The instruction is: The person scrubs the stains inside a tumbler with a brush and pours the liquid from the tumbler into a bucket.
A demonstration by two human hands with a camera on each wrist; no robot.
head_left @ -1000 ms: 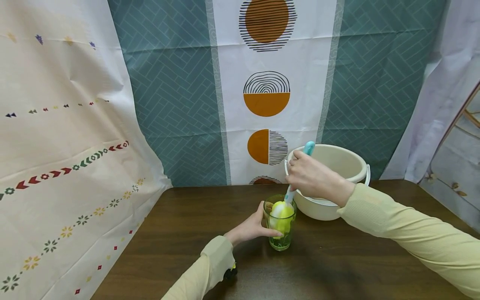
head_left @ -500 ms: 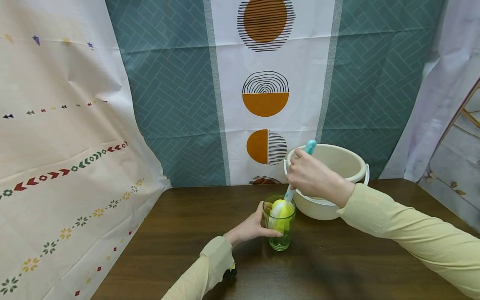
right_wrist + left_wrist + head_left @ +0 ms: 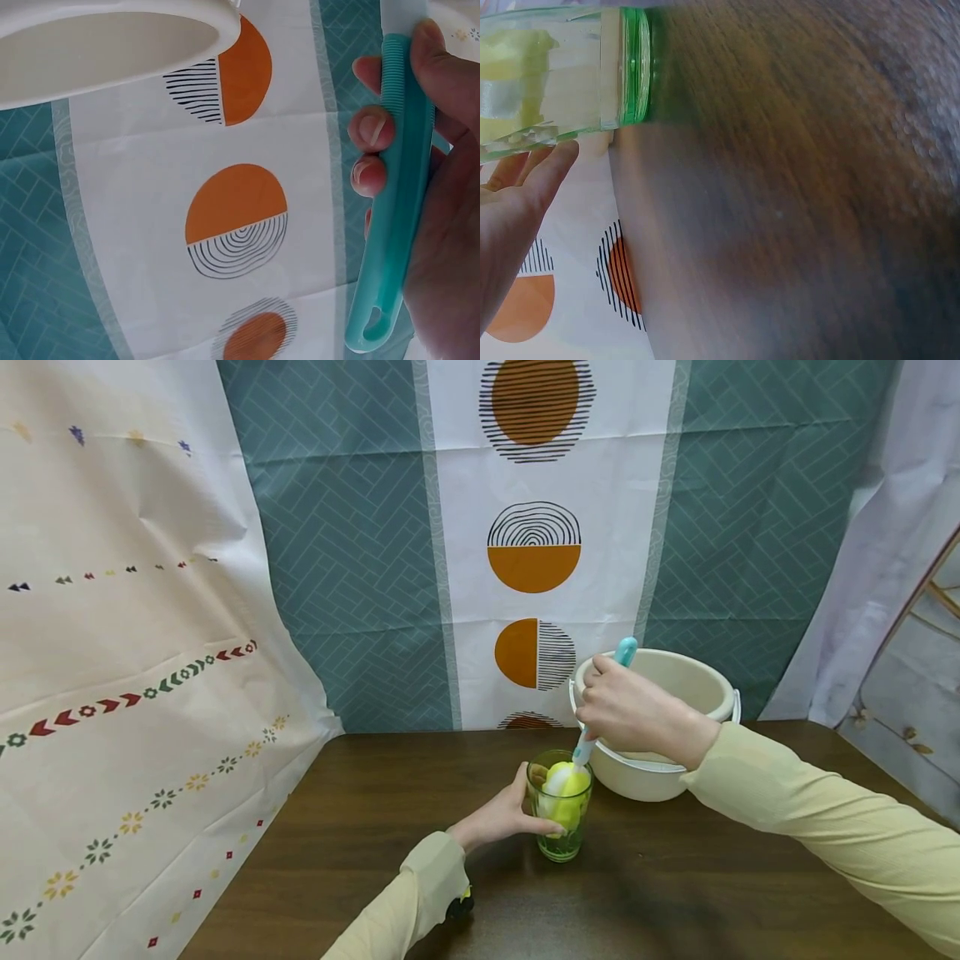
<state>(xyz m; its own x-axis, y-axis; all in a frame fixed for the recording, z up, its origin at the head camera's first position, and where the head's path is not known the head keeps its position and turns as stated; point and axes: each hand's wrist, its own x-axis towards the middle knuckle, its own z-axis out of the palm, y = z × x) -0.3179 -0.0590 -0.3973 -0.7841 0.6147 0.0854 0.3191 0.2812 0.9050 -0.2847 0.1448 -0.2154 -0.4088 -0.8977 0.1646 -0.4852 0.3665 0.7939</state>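
Observation:
A green-tinted drinking glass (image 3: 558, 846) stands upright on the dark wooden table, right of centre in the head view. My left hand (image 3: 504, 818) holds it from the left, thumb in front and fingers behind. In the left wrist view the glass (image 3: 577, 71) appears sideways, with the sponge visible through its wall. My right hand (image 3: 641, 714) grips the teal handle of a sponge bottle brush (image 3: 401, 150). Its yellow and white sponge head (image 3: 557, 781) sits inside the glass, and the handle leans up to the right. In the right wrist view, fingers and thumb wrap round the handle.
A cream bucket (image 3: 637, 785) with a white bail handle stands just behind and right of the glass, partly hidden by my right hand. A patterned curtain (image 3: 360, 568) hangs behind the table (image 3: 360, 843). A pale cloth (image 3: 150, 693) covers the left side.
The brush's handle end and my right hand have shifted slightly right, the handle end also slightly up. The glass and my left hand stay in place.

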